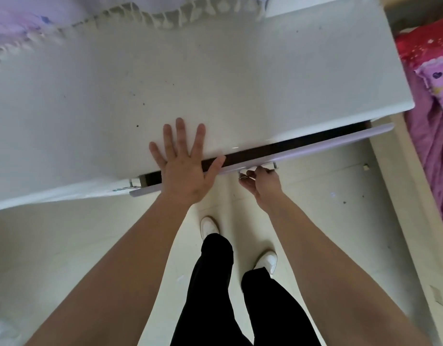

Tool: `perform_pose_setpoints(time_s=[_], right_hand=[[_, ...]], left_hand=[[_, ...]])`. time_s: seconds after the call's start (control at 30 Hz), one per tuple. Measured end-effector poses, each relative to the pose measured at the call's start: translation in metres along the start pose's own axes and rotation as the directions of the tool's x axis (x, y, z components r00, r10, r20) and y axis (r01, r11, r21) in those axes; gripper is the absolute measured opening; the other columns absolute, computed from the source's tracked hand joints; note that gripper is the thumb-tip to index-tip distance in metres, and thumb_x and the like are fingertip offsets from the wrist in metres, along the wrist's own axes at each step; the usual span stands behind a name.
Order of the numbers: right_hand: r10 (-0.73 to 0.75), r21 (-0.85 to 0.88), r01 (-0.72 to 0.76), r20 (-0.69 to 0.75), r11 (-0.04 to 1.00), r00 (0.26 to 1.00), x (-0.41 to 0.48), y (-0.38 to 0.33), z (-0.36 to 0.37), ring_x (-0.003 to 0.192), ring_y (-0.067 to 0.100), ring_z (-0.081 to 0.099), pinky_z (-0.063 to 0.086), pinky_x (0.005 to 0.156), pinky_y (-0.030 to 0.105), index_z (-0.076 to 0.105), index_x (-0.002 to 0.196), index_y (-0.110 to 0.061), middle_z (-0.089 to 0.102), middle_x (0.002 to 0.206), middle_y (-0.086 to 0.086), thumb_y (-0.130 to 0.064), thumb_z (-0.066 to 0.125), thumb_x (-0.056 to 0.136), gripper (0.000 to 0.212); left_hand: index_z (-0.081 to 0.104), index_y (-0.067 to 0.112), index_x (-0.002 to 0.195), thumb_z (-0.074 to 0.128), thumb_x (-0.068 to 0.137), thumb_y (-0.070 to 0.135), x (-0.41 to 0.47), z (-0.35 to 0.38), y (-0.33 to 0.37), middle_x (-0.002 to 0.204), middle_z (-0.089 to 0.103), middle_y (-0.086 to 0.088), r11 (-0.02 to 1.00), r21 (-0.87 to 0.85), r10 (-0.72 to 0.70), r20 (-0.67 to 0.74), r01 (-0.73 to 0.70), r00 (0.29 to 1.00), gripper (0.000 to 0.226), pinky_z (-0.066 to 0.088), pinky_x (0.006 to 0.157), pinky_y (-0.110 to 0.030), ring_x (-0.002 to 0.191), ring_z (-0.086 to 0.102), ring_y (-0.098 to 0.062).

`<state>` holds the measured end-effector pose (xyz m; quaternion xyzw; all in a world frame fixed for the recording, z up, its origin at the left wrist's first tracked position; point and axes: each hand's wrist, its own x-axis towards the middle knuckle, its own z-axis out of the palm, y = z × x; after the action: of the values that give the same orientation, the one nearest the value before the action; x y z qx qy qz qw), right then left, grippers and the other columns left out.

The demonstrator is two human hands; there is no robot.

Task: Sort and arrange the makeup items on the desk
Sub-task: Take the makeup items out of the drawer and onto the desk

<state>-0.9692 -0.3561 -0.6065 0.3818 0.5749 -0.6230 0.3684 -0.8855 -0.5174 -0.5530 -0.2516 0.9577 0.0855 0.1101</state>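
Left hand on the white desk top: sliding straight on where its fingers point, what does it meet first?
The left hand would likely cross bare white desk top, then meet the pale tasselled cloth at the far edge.

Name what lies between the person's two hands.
In the head view, the lilac drawer front and its dark gap separate the left hand on the desk from the right hand on the handle.

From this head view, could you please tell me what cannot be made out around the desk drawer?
Head view: inside of the drawer, only a dark slit shows under the desk top, and the left hand covers part of it.
Head view: handle, mostly wrapped by the right hand.
Head view: fringed cloth, cut off by the top edge.
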Motion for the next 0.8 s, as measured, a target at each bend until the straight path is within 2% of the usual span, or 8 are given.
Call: perform_pose_setpoints(time_s=[0.1, 0.2, 0.23, 0.3, 0.37, 0.43, 0.53, 0.8], right_hand=[[-0.004, -0.007, 0.004, 0.026, 1.000, 1.000, -0.008, 0.012, -0.018, 0.071, 0.024, 0.063, 0.060, 0.078, 0.039, 0.054, 0.094, -0.002, 0.057, 0.083, 0.011, -0.006, 0.039, 0.104, 0.018], [-0.003, -0.002, 0.003, 0.044, 1.000, 0.999, -0.015, 0.023, -0.033, 0.073, 0.023, 0.063, 0.060, 0.070, 0.034, 0.054, 0.107, 0.000, 0.057, 0.085, 0.010, -0.006, 0.041, 0.105, 0.015], [-0.002, -0.003, 0.002, 0.052, 1.000, 0.999, -0.016, 0.027, -0.038, 0.073, 0.023, 0.063, 0.060, 0.070, 0.034, 0.053, 0.111, 0.000, 0.057, 0.086, 0.010, -0.006, 0.041, 0.105, 0.015], [0.004, -0.006, -0.003, 0.069, 1.000, 0.998, -0.018, 0.034, -0.047, 0.072, 0.023, 0.063, 0.060, 0.072, 0.036, 0.053, 0.112, 0.001, 0.056, 0.085, 0.011, -0.006, 0.041, 0.105, 0.016], [0.010, -0.009, -0.009, 0.086, 1.000, 0.996, -0.020, 0.041, -0.056, 0.071, 0.025, 0.063, 0.060, 0.074, 0.037, 0.053, 0.108, 0.001, 0.056, 0.084, 0.011, -0.005, 0.041, 0.104, 0.014], [0.014, -0.007, -0.013, 0.087, 1.000, 0.996, -0.022, 0.045, -0.062, 0.071, 0.025, 0.062, 0.060, 0.072, 0.037, 0.052, 0.109, 0.001, 0.056, 0.084, 0.011, -0.005, 0.041, 0.104, 0.014], [0.018, -0.002, -0.018, 0.091, 1.000, 0.996, -0.025, 0.051, -0.072, 0.072, 0.026, 0.061, 0.060, 0.070, 0.036, 0.050, 0.108, 0.000, 0.055, 0.083, 0.011, -0.004, 0.040, 0.104, 0.012], [0.054, -0.018, -0.053, 0.060, 0.998, 0.997, -0.038, 0.071, -0.103, 0.070, 0.024, 0.062, 0.059, 0.069, 0.036, 0.050, 0.094, -0.002, 0.055, 0.084, 0.011, -0.004, 0.040, 0.104, 0.015]], left_hand=[[-0.010, 0.036, 0.154, 0.013, 0.090, 0.075, 0.000, 0.001, -0.002, 0.163, -0.018, -0.008, 1.000, -0.012, 0.019, -0.020, -0.019, 1.000, 0.078, -0.008, 0.115, -0.063, 0.149, -0.017, -0.032], [-0.005, 0.023, 0.156, 0.018, 0.095, 0.070, -0.016, 0.011, -0.003, 0.162, -0.015, -0.017, 0.995, -0.013, 0.096, -0.072, -0.097, 0.993, 0.080, -0.007, 0.117, -0.061, 0.149, -0.015, -0.033], [0.001, 0.018, 0.157, 0.022, 0.097, 0.067, -0.029, 0.021, -0.001, 0.162, -0.011, -0.020, 0.990, 0.015, 0.140, -0.097, -0.139, 0.985, 0.080, -0.003, 0.118, -0.060, 0.150, -0.011, -0.034], [0.031, 0.014, 0.151, 0.030, 0.101, 0.057, -0.065, 0.042, 0.005, 0.161, 0.009, -0.022, 0.975, 0.031, 0.220, -0.137, -0.218, 0.966, 0.066, 0.016, 0.117, -0.057, 0.150, 0.009, -0.037], [0.057, 0.014, 0.128, 0.031, 0.100, 0.055, -0.092, 0.060, 0.011, 0.145, 0.047, -0.018, 0.972, 0.029, 0.233, -0.119, -0.231, 0.965, 0.056, 0.041, 0.100, -0.049, 0.130, 0.048, -0.037], [0.064, 0.016, 0.105, 0.033, 0.095, 0.062, -0.101, 0.067, 0.016, 0.106, 0.069, -0.008, 0.980, 0.037, 0.200, -0.116, -0.196, 0.973, 0.057, 0.045, 0.080, -0.040, 0.091, 0.065, -0.030], [0.065, 0.018, 0.086, 0.042, 0.091, 0.055, -0.103, 0.072, 0.020, 0.075, 0.066, -0.002, 0.986, -0.002, 0.163, -0.177, -0.166, 0.971, 0.045, 0.041, 0.066, -0.035, 0.067, 0.062, -0.028], [0.065, 0.017, 0.085, 0.049, 0.089, 0.051, -0.144, 0.090, 0.033, 0.073, 0.064, -0.003, 0.986, -0.015, 0.157, -0.214, -0.164, 0.964, 0.037, 0.043, 0.065, -0.037, 0.066, 0.062, -0.029]])
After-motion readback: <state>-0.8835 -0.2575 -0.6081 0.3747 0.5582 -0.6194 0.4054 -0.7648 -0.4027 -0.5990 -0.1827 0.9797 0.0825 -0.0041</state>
